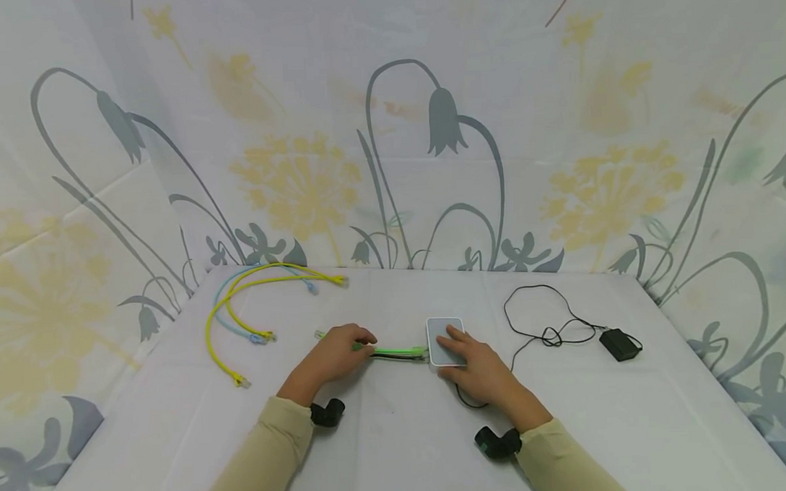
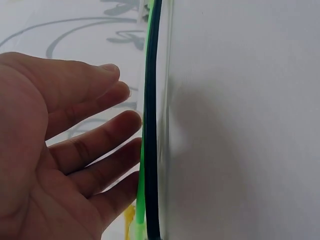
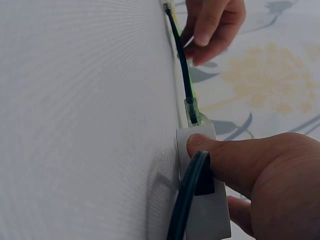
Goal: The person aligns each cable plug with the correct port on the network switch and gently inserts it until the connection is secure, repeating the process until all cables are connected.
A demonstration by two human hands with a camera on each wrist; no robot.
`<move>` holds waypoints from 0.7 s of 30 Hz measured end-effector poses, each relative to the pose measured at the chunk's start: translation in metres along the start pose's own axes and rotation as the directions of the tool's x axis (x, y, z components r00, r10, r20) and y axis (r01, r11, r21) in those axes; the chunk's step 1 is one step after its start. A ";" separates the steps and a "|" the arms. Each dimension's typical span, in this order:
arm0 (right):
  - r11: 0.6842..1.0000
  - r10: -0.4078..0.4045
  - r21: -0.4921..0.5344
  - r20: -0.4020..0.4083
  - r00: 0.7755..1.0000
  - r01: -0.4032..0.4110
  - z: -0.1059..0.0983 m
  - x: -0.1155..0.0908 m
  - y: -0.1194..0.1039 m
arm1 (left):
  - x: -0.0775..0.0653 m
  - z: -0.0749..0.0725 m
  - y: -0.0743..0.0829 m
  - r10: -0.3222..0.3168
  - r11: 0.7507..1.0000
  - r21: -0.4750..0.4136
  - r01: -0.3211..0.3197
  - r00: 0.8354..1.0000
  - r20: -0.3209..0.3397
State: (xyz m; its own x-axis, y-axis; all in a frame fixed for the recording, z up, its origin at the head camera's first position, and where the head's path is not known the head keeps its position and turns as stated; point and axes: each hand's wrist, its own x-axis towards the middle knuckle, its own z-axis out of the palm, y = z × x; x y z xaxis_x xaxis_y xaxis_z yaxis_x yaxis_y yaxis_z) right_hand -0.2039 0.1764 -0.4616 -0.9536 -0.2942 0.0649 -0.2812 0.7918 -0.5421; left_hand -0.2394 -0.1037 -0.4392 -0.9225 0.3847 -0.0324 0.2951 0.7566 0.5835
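Observation:
A small white network box with a grey top lies on the table. My right hand holds it, thumb against the near side and fingers spread over the top. Green and black network cables run left from the box; a clear plug sits at its end. Over these cables is my left hand, fingers loosely bent, thumb and forefinger close together with no cable between them. In the left wrist view its fingertips are right beside the cables. A black power lead enters the box's near side.
Yellow and light-blue network cables lie in loops at the back left. Toward the right, a black power adapter lies with its thin tangled cord. A flower-patterned cloth stands behind the table.

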 end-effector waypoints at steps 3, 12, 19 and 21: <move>1.000 0.000 0.002 0.000 1.000 0.000 -0.001 0.000 0.001 | -0.002 -0.002 -0.004 -0.021 1.000 -0.001 0.021 1.000 -0.002; 1.000 -0.020 -0.006 -0.001 1.000 0.020 0.000 0.000 0.003 | -0.011 -0.017 -0.011 -0.043 0.999 0.017 0.044 0.999 -0.020; 1.000 -0.012 -0.006 -0.002 1.000 0.012 0.001 0.001 0.005 | -0.017 -0.028 -0.025 -0.023 0.999 0.036 0.025 0.999 -0.036; 1.000 -0.010 -0.007 -0.003 1.000 0.010 0.001 0.001 0.005 | -0.019 -0.030 -0.029 -0.019 0.999 0.042 0.021 0.999 -0.043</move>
State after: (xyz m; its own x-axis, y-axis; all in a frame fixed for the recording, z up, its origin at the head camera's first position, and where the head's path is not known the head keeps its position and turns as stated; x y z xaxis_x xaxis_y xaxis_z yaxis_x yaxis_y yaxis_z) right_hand -0.2065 0.1793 -0.4653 -0.9510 -0.3005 0.0732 -0.2916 0.7923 -0.5359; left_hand -0.2378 -0.1488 -0.4311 -0.9378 0.3471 -0.0092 0.2856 0.7862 0.5480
